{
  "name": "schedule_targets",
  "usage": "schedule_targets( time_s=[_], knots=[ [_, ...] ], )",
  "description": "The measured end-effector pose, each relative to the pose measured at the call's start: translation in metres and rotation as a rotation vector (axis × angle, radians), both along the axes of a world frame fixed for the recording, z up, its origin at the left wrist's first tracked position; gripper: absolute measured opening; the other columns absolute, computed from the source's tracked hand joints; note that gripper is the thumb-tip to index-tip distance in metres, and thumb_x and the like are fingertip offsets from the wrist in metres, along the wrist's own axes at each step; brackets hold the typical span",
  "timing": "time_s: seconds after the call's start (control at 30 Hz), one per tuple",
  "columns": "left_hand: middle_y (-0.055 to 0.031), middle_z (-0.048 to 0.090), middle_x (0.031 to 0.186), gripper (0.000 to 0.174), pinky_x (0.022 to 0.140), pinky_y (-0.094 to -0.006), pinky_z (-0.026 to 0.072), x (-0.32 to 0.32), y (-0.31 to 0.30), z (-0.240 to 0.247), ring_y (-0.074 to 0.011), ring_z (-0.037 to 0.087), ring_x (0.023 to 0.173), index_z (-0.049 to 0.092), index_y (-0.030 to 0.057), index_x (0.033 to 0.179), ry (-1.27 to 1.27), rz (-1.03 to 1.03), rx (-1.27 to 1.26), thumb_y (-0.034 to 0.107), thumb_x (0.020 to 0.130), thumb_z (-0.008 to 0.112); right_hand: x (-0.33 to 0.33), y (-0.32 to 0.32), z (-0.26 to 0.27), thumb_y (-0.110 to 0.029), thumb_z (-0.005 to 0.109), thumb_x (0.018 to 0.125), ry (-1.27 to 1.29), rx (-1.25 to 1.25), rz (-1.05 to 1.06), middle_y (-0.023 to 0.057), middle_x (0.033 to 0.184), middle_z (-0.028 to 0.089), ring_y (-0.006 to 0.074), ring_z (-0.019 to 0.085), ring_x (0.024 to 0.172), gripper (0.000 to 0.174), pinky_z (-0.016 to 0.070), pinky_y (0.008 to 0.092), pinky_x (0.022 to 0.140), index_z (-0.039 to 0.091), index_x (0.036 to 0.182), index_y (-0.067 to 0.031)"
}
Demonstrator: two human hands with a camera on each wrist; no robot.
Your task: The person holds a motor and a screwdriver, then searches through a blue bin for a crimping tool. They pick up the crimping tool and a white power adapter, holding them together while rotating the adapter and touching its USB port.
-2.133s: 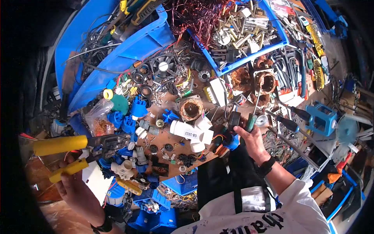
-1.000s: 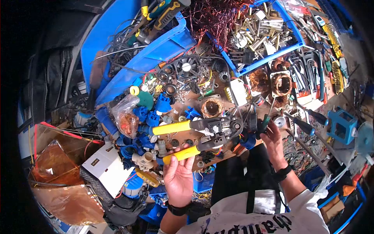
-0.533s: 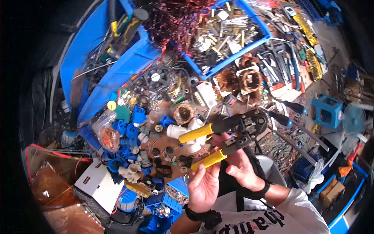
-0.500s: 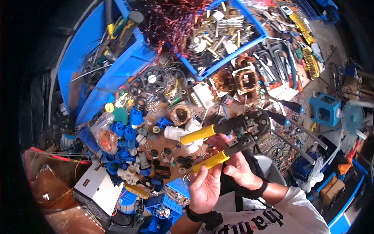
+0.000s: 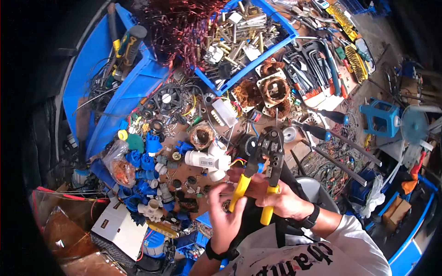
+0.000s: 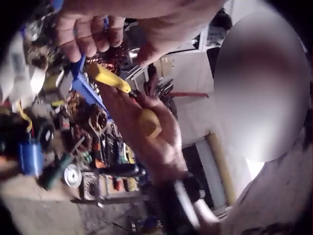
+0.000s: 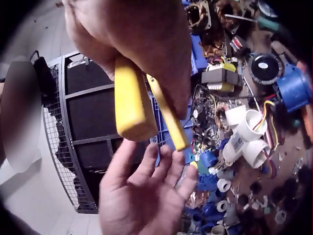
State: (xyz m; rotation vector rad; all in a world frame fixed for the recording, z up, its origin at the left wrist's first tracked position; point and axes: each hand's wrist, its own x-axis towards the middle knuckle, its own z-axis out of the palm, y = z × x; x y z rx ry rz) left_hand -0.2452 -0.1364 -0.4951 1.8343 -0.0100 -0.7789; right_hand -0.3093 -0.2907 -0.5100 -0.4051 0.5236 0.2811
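Note:
A crimping tool (image 5: pixel 271 145) with a black metal head and two yellow handles stands head-up in front of my chest. My right hand (image 5: pixel 278 201) grips both yellow handles (image 7: pixel 129 107), fingers curled round them. My left hand (image 5: pixel 222 215) is beside the left handle, palm open and fingers spread (image 7: pixel 139 196), its fingertips at the handle ends. In the left wrist view, the left hand's fingers (image 6: pixel 88 34) hang loosely above a yellow handle (image 6: pixel 108 78), and the right hand (image 6: pixel 156 137) is below.
The bench is covered with parts: a white pipe fitting (image 5: pixel 207 160), blue plastic pieces (image 5: pixel 142 161), copper-wound stators (image 5: pixel 275 89), screwdrivers (image 5: pixel 324 133) and a white box (image 5: pixel 122 225). Blue trays (image 5: pixel 276 20) and a blue bin (image 5: pixel 129 87) stand at the back.
The crimping tool has swung from lying across to head-up. My right hand has taken both handles. My left hand has let go of the lower handle and opened.

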Motion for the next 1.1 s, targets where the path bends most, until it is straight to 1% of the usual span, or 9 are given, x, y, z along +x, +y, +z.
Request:
schedule_targets(
  time_s=[0.13, 0.27, 0.3, 0.37, 0.4, 0.5, 0.57, 0.83, 1.1],
  knots=[
    [-0.0177, 0.060, 0.092, 0.026, 0.063, -0.0371, 0.0476, 0.003, -0.005, -0.008, -0.0337, 0.061, 0.077, 0.053, 0.0009, 0.103, -0.296, -0.378, 0.268, 0.014, 0.085, 0.066, -0.013, 0.007, -0.007, 0.008, 0.052, 0.081, 0.110, 0.012, 0.091, 0.0040, 0.116, 0.055, 0.0124, 0.051, 0.109, 0.050, 0.0408, 0.0262, 0.091, 0.046, 0.129, -0.0036],
    [-0.0181, 0.060, 0.079, 0.022, 0.057, -0.0409, 0.0448, -0.018, -0.002, -0.017, -0.0382, 0.059, 0.068, 0.052, 0.0008, 0.097, -0.219, -0.141, 0.151, 0.016, 0.086, 0.065, 0.003, 0.003, 0.013, -0.001, 0.056, 0.087, 0.103, -0.159, 0.143, 0.0045, 0.111, 0.057, 0.0125, 0.053, 0.103, 0.037, 0.0414, 0.0259, 0.089, 0.049, 0.124, -0.0035],
    [-0.0077, 0.054, 0.080, 0.017, 0.062, -0.0296, 0.0430, -0.017, -0.005, -0.008, -0.0175, 0.051, 0.069, 0.049, -0.0004, 0.101, -0.172, -0.125, 0.202, 0.011, 0.091, 0.058, 0.003, 0.006, 0.015, -0.007, 0.056, 0.090, 0.166, -0.262, 0.109, 0.0038, 0.107, 0.057, 0.0116, 0.054, 0.097, 0.033, 0.0426, 0.0245, 0.084, 0.050, 0.122, -0.0037],
    [-0.0060, 0.054, 0.080, 0.017, 0.062, -0.0281, 0.0424, -0.010, -0.005, -0.007, -0.0158, 0.050, 0.069, 0.049, -0.0004, 0.100, -0.096, -0.077, 0.155, 0.012, 0.092, 0.058, 0.003, 0.011, 0.018, -0.023, 0.055, 0.095, 0.274, -0.340, 0.061, 0.0011, 0.084, 0.055, 0.0092, 0.054, 0.069, 0.021, 0.0426, 0.0206, 0.061, 0.053, 0.104, -0.0051],
    [-0.0042, 0.053, 0.080, 0.017, 0.062, -0.0265, 0.0418, -0.007, -0.004, -0.008, -0.0141, 0.049, 0.068, 0.048, -0.0004, 0.099, -0.020, -0.029, 0.106, 0.012, 0.092, 0.058, 0.001, 0.013, 0.019, -0.023, 0.055, 0.095, 0.275, -0.339, 0.065, 0.0011, 0.084, 0.055, 0.0092, 0.054, 0.069, 0.021, 0.0426, 0.0206, 0.061, 0.053, 0.104, -0.0051],
    [0.0021, 0.047, 0.070, 0.015, 0.050, -0.0200, 0.0347, -0.011, 0.004, -0.016, -0.0051, 0.042, 0.057, 0.049, 0.0029, 0.098, -0.026, -0.036, 0.023, 0.016, 0.095, 0.054, 0.002, 0.015, 0.021, -0.033, 0.049, 0.098, 0.217, 0.047, 0.014, -0.0041, 0.058, 0.036, 0.0058, 0.033, 0.044, 0.029, 0.0274, 0.0221, 0.039, 0.042, 0.080, -0.0109],
    [0.0071, 0.041, 0.063, 0.014, 0.042, -0.0172, 0.0265, -0.014, 0.009, -0.021, 0.0003, 0.034, 0.048, 0.050, 0.0059, 0.102, 0.097, 0.007, -0.042, 0.019, 0.097, 0.051, 0.003, 0.019, 0.022, -0.032, 0.048, 0.098, 0.239, 0.019, 0.031, -0.0047, 0.057, 0.032, 0.0056, 0.029, 0.044, 0.030, 0.0242, 0.0221, 0.038, 0.041, 0.078, -0.0116],
    [0.0064, 0.043, 0.062, 0.017, 0.041, -0.0186, 0.0291, -0.009, 0.008, -0.003, -0.0015, 0.036, 0.047, 0.051, 0.0050, 0.106, 0.298, 0.109, -0.143, 0.020, 0.098, 0.050, 0.017, 0.017, 0.034, -0.031, 0.048, 0.098, 0.292, -0.044, 0.168, -0.0063, 0.054, 0.028, 0.0052, 0.024, 0.042, 0.031, 0.0190, 0.0217, 0.037, 0.038, 0.075, -0.0130],
    [0.0059, 0.042, 0.062, 0.020, 0.043, -0.0188, 0.0301, -0.006, 0.009, -0.002, -0.0018, 0.039, 0.050, 0.051, 0.0042, 0.100, 0.483, 0.185, -0.232, 0.024, 0.098, 0.049, 0.016, 0.013, 0.027, -0.025, 0.053, 0.096, 0.281, 0.012, 0.128, -0.0052, 0.057, 0.039, 0.0041, 0.030, 0.042, 0.021, 0.0207, 0.0208, 0.036, 0.046, 0.083, -0.0113]
  ],
)
